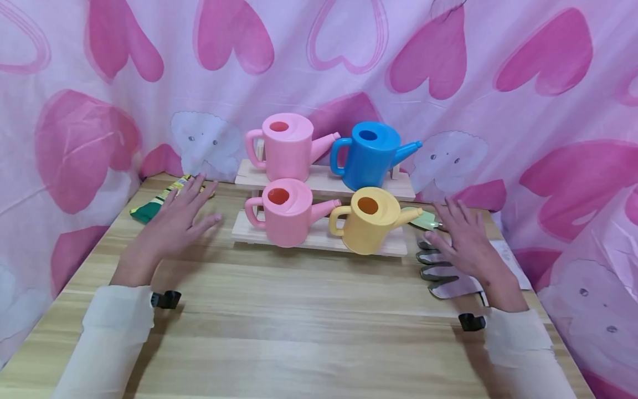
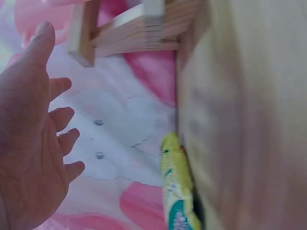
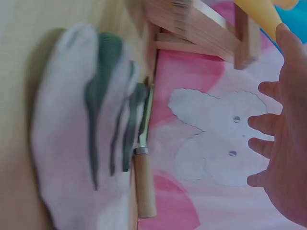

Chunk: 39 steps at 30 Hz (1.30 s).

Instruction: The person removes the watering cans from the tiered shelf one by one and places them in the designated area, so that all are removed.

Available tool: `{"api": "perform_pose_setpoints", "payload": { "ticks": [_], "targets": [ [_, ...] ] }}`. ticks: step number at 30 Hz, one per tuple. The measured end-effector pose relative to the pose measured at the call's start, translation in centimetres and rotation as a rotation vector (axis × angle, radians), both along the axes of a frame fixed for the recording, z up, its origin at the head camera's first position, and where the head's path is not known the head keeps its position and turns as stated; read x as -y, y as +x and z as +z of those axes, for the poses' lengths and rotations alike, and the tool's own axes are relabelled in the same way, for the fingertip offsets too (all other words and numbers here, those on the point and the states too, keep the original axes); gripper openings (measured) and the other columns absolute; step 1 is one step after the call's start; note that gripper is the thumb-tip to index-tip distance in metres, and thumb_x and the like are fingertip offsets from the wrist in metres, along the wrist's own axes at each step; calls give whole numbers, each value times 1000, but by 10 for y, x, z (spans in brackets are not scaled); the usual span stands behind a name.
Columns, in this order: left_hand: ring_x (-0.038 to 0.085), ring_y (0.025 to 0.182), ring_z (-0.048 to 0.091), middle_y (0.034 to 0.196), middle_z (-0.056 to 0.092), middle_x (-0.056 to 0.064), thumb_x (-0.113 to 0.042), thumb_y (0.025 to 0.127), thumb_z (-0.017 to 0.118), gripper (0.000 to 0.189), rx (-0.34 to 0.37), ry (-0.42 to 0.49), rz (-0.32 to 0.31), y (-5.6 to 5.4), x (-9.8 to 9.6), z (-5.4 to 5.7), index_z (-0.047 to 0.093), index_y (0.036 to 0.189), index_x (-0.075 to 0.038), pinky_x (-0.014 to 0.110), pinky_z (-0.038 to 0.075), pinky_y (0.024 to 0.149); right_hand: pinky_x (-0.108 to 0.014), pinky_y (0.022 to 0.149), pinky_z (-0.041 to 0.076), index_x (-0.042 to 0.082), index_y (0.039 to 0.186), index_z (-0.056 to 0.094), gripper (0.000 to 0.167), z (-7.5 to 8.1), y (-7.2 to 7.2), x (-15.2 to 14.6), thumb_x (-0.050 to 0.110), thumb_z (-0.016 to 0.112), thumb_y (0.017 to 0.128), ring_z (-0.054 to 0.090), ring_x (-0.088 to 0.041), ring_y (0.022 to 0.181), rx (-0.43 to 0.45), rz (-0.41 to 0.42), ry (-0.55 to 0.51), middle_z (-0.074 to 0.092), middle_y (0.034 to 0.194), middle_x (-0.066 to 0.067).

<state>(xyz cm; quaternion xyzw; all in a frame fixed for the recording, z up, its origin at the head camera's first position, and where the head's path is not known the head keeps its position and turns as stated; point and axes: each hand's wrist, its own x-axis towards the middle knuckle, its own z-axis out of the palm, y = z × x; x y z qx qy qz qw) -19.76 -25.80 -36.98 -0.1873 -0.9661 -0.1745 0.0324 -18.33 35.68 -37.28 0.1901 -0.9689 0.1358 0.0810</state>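
My left hand (image 1: 181,216) is held above the table with its fingers spread, nearest a yellow and green packet (image 1: 154,202). On the other side my right hand (image 1: 466,241) hovers with straight fingers over a grey and white work glove (image 1: 443,271). Both hands hold nothing. Between them a two-step wooden rack (image 1: 319,238) bears toy-like watering cans: a pink watering can (image 1: 289,149) and a blue watering can (image 1: 371,158) on the upper step, another pink watering can (image 1: 286,221) and a yellow watering can (image 1: 371,227) on the lower. All spouts point right.
A small trowel with a pale green blade (image 1: 423,219) and wooden handle (image 3: 145,184) lies behind the glove. White paper-like material (image 1: 510,266) is at the table's right edge. A curtain with pink hearts (image 1: 433,55) hangs behind the wooden table (image 1: 299,327).
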Motion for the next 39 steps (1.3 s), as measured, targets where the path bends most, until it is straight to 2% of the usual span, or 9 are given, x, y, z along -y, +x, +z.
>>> {"api": "perform_pose_setpoints", "payload": {
  "ticks": [7,13,17,21,24,26,29,35,39],
  "targets": [
    [35,155,9,171,10,13,-41,102,64,82,-116,94,-14,-9,-2,21,19,166,-16,65,17,119,-73,111,26,17,162,33,66,21,-12,-3,25,63,104,32,-49,145,-47,49,-225,37,160,-21],
    [38,149,31,164,33,16,-27,103,64,68,-188,228,0,-23,-13,31,34,161,-11,63,31,115,-70,101,43,32,162,34,59,26,-28,8,33,58,107,49,-44,134,1,-56,-423,53,151,-14],
    [38,135,50,148,53,19,-19,104,63,54,-229,390,8,-36,-25,29,46,154,-7,60,43,107,-40,104,50,26,159,41,51,20,-41,13,30,53,109,56,-37,129,32,-52,-548,59,143,-14],
    [36,127,57,139,60,17,-19,104,63,48,-212,564,21,-49,-37,27,52,149,-8,57,47,104,-16,93,51,12,154,48,45,11,-55,15,22,52,110,65,-19,118,75,-26,-671,60,139,-20],
    [34,127,58,139,61,15,-22,105,62,46,-184,642,42,-57,-44,27,54,148,-9,55,48,104,-17,88,53,7,153,48,45,5,-65,17,20,52,110,67,-13,111,125,-36,-748,58,140,-24],
    [32,128,58,139,61,14,-22,105,62,45,-166,685,48,-62,-49,28,54,148,-9,52,47,106,-19,88,54,6,153,46,47,3,-69,20,22,52,110,67,-18,111,155,-54,-776,56,142,-24],
    [29,130,56,140,60,12,-23,106,61,45,-137,735,53,-66,-57,31,54,148,-9,49,47,108,-19,88,54,9,154,47,51,2,-73,25,32,53,109,67,-25,112,179,-92,-771,56,143,-20],
    [27,129,56,142,59,9,-26,106,61,45,-72,805,61,-73,-70,38,54,148,-12,43,47,107,-21,87,55,12,149,54,51,4,-76,33,39,56,106,69,-13,101,184,-115,-741,59,136,-16],
    [27,128,57,142,58,8,-29,107,59,45,-33,829,72,-76,-75,41,53,149,-14,41,51,104,-22,85,57,10,146,57,49,2,-77,34,38,57,106,68,-25,102,176,-125,-719,60,131,-16]
  ]
}}
